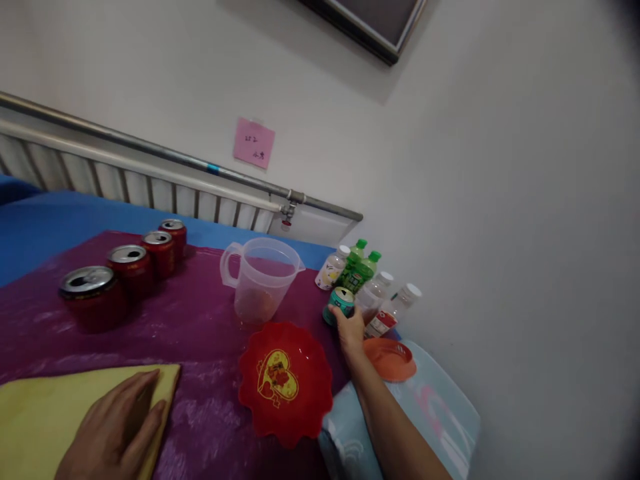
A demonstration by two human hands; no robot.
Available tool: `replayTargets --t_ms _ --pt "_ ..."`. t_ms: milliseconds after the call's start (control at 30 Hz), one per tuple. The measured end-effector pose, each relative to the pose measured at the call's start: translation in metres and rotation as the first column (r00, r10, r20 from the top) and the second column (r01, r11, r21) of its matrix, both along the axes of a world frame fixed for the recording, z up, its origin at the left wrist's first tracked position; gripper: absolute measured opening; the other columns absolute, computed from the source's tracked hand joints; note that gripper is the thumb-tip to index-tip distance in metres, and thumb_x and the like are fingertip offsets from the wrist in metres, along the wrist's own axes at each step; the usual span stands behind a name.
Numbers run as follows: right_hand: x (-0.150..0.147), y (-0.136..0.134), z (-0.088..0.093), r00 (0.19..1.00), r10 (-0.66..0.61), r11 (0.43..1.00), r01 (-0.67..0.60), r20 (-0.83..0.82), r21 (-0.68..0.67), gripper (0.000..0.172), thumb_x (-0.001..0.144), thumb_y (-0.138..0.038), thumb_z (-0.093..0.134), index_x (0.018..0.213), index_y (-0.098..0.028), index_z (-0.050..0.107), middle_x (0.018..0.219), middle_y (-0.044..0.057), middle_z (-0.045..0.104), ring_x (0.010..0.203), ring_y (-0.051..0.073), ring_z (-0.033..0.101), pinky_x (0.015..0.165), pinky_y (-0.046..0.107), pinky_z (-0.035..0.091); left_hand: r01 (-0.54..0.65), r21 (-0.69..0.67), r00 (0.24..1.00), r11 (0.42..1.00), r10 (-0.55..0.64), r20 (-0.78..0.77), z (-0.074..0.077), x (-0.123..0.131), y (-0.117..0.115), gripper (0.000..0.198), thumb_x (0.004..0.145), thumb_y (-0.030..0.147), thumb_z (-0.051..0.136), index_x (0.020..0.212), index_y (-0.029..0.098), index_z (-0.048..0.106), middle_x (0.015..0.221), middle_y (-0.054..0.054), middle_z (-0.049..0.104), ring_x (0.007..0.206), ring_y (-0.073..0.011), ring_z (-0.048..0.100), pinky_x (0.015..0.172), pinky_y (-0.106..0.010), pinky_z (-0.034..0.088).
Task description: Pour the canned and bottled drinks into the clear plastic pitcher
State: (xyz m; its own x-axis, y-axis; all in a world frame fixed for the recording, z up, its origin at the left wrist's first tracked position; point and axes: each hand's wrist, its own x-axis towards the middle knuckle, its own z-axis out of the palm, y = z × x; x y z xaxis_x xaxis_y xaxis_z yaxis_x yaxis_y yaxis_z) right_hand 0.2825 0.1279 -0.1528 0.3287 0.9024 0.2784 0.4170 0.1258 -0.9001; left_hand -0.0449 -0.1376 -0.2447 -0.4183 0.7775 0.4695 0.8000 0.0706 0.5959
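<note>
My right hand [351,328] is stretched out to the right side of the table, its fingers round a teal can [342,300] with an opened top. Bottles stand close behind and beside that can: a white-capped one with a lemon label [330,269], green-capped green bottles [361,270] and clear white-capped bottles [395,310]. My left hand [113,427] rests on a folded yellow cloth [45,400], fingers stretched out and thumb apart, holding nothing. Between my hands lies a red scalloped plate [315,380] with a yellow heart design. Behind the plate stands a clear plastic measuring jug [260,287].
Several opened red cans [95,300] stand in a slanting row at the left on the purple tablecloth [200,333]. An orange plastic item [390,360] lies by my right forearm on a light blue patterned cloth [435,400]. A radiator [135,190] and pipe [175,157] run along the wall.
</note>
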Motion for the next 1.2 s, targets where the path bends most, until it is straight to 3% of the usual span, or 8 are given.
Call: replayTargets --t_ms 100,233,333,433,600,900,1067,1200 --pt "-0.014 -0.012 0.027 0.995 0.095 0.995 -0.094 -0.008 0.023 0.06 0.058 -0.048 0.069 0.108 -0.016 0.061 0.105 0.009 0.069 0.09 0.025 0.063 0.082 0.036 0.049 0.003 0.033 0.996 0.999 0.0 -0.084 -0.002 0.0 0.005 0.043 0.087 0.054 0.047 0.113 0.022 0.059 0.109 -0.011 0.069 0.101 -0.03 0.064 0.087 -0.048 0.053" --pt "-0.037 -0.022 0.077 0.98 0.191 0.975 -0.196 0.053 0.108 0.064 0.059 -0.041 0.071 0.118 -0.018 0.059 0.113 0.008 0.068 0.101 0.026 0.061 0.091 0.037 0.046 0.005 0.095 0.988 0.995 0.01 -0.151 0.001 0.002 0.003 0.038 0.088 0.05 0.046 0.111 0.023 0.058 0.106 -0.011 0.07 0.097 -0.0294 0.066 0.083 -0.046 0.055" --pt "-0.053 -0.023 0.114 0.937 0.236 0.938 -0.289 0.259 0.191 0.064 0.062 -0.038 0.07 0.122 -0.019 0.057 0.117 0.008 0.066 0.107 0.028 0.058 0.096 0.041 0.044 0.001 0.133 0.988 0.991 0.02 -0.154 0.004 0.004 0.004 0.037 0.088 0.049 0.046 0.112 0.024 0.058 0.104 -0.01 0.07 0.095 -0.0286 0.067 0.081 -0.045 0.056" --pt "-0.066 -0.017 0.136 0.799 0.206 0.879 -0.404 0.565 0.252 0.061 0.065 -0.032 0.065 0.124 -0.018 0.056 0.121 0.011 0.063 0.111 0.03 0.055 0.098 0.046 0.041 -0.002 0.175 0.986 0.984 0.031 -0.161 0.011 0.005 0.006 0.034 0.088 0.048 0.048 0.109 0.025 0.059 0.1 -0.007 0.072 0.089 -0.0257 0.068 0.078 -0.04 0.057" --pt "-0.079 -0.005 0.149 0.492 0.071 0.767 -0.583 0.868 0.268 0.06 0.067 -0.021 0.059 0.126 -0.012 0.054 0.122 0.018 0.061 0.112 0.033 0.054 0.096 0.048 0.04 0.001 0.233 0.968 0.972 0.058 -0.243 0.027 0.007 0.004 0.03 0.09 0.045 0.048 0.107 0.023 0.058 0.097 -0.005 0.072 0.086 -0.0222 0.069 0.073 -0.035 0.058" --pt "-0.11 -0.026 0.186 -0.038 -0.09 0.719 -0.694 0.995 0.038 0.046 0.078 -0.014 0.054 0.123 -0.016 0.053 0.121 0.016 0.06 0.112 0.032 0.048 0.088 0.042 0.036 0.01 0.234 0.976 0.972 0.042 -0.213 0.028 0.01 0.003 0.027 0.091 0.043 0.048 0.107 0.023 0.059 0.099 -0.005 0.07 0.09 -0.0213 0.067 0.076 -0.034 0.057" --pt "-0.13 -0.031 0.194 -0.216 -0.111 0.744 -0.665 0.97 -0.063 0.037 0.08 -0.006 0.048 0.115 -0.014 0.056 0.115 0.016 0.061 0.108 0.031 0.048 0.085 0.04 0.033 0.0 0.223 0.986 0.975 0.037 -0.161 0.027 0.01 0.003 0.028 0.09 0.042 0.049 0.108 0.023 0.059 0.102 -0.006 0.07 0.093 -0.0221 0.067 0.079 -0.036 0.056" --pt "-0.135 -0.033 0.194 -0.253 -0.113 0.749 -0.657 0.961 -0.085 0.035 0.081 -0.004 0.048 0.113 -0.012 0.057 0.114 0.017 0.061 0.108 0.032 0.049 0.084 0.041 0.032 0.001 0.211 0.992 0.978 0.026 -0.123 0.028 0.01 0.003 0.028 0.09 0.042 0.051 0.108 0.023 0.06 0.102 -0.005 0.07 0.094 -0.0224 0.067 0.079 -0.036 0.056"
